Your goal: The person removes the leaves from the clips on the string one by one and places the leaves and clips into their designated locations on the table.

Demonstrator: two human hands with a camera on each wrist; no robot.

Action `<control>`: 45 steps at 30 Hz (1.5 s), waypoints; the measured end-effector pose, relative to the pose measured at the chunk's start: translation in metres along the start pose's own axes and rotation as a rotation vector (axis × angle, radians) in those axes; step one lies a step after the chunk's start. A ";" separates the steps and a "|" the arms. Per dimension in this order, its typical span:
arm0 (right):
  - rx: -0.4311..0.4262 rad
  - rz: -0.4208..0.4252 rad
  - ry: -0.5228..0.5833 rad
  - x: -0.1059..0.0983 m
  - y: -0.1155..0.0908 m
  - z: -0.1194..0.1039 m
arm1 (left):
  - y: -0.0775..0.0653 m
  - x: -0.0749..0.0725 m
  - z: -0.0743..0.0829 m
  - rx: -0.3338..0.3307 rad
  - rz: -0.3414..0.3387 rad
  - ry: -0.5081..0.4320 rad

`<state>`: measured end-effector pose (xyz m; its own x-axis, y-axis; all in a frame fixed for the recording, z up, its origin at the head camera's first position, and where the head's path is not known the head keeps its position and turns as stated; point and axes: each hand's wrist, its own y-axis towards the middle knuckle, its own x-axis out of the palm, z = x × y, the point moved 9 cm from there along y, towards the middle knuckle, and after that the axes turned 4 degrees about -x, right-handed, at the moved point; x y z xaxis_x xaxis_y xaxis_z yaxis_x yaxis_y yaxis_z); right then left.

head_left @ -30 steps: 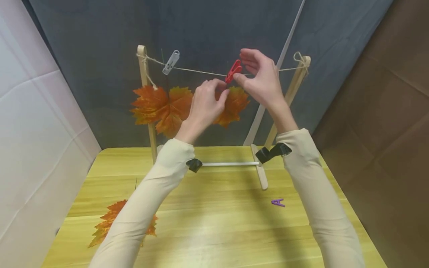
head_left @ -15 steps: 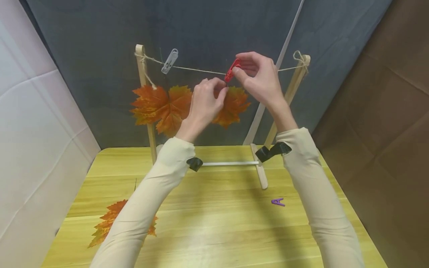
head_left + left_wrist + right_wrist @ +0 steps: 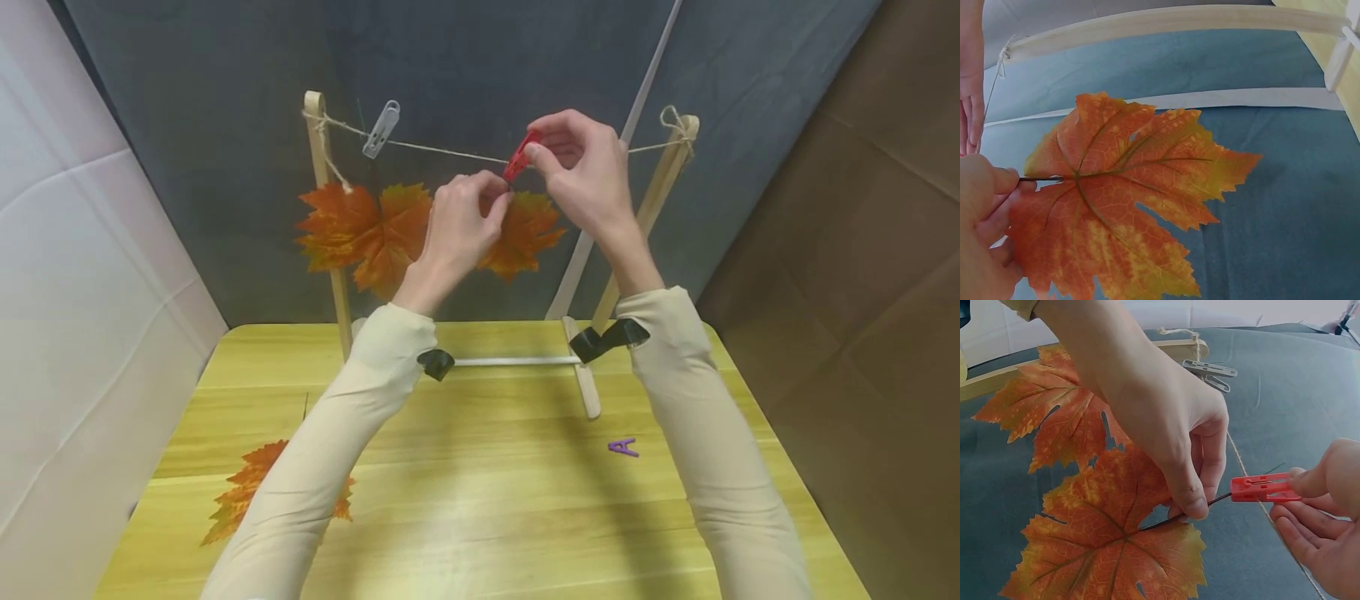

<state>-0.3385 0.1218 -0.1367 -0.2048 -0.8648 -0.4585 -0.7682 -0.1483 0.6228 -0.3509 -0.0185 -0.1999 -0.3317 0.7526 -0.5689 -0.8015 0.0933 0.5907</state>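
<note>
My left hand (image 3: pixel 461 229) pinches the dark stem of an orange maple leaf (image 3: pixel 1122 169) between thumb and fingertips, just below the string (image 3: pixel 450 152). With thumb and fingers, my right hand (image 3: pixel 588 171) squeezes a red clothespin (image 3: pixel 1263 487) by its handle end. The clothespin sits across the string, and the leaf's stem runs to its nose in the right wrist view. Farther left, a grey clothespin (image 3: pixel 382 130) is clipped on the string, with a second orange leaf (image 3: pixel 360 229) hanging below it.
The string is tied between two wooden posts, the left post (image 3: pixel 318 137) and right post (image 3: pixel 667 175). On the table (image 3: pixel 480 500) lie a purple clothespin (image 3: pixel 623 447) and another orange leaf (image 3: pixel 247 492), partly under my left sleeve. A white rod (image 3: pixel 517 362) joins the stand's feet.
My right fingers have closed onto the red clothespin's handles, having stood partly off it a second ago. The left hand keeps its pinch on the stem. The view has shifted slightly.
</note>
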 end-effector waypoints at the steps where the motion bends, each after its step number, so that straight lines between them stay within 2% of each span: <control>1: -0.015 0.011 -0.005 -0.001 0.000 -0.001 | 0.000 0.000 0.000 -0.003 -0.002 0.001; 9: -0.089 0.106 -0.036 -0.008 -0.004 -0.006 | -0.005 0.003 -0.006 -0.051 -0.047 0.027; 18: -0.160 0.240 -0.023 -0.016 -0.006 -0.006 | -0.013 0.010 -0.007 -0.033 -0.079 0.026; 25: -0.281 0.308 0.001 -0.019 -0.011 -0.016 | -0.019 0.017 -0.002 0.005 -0.105 -0.007; 36: -0.304 0.314 0.056 -0.022 -0.019 -0.014 | -0.032 0.026 0.011 0.147 -0.153 -0.101; 39: -0.302 0.305 0.081 -0.023 -0.023 -0.012 | -0.038 0.028 0.013 0.152 -0.180 -0.106; 42: -0.274 0.294 0.151 -0.024 -0.025 -0.006 | -0.044 0.029 0.013 0.134 -0.204 -0.099; 45: -0.281 0.296 0.217 -0.026 -0.029 -0.002 | -0.052 0.030 0.012 0.134 -0.196 -0.093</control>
<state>-0.3095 0.1478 -0.1415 -0.2363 -0.9654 -0.1104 -0.4953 0.0220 0.8684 -0.3129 0.0071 -0.2404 -0.1245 0.7677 -0.6286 -0.7710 0.3240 0.5483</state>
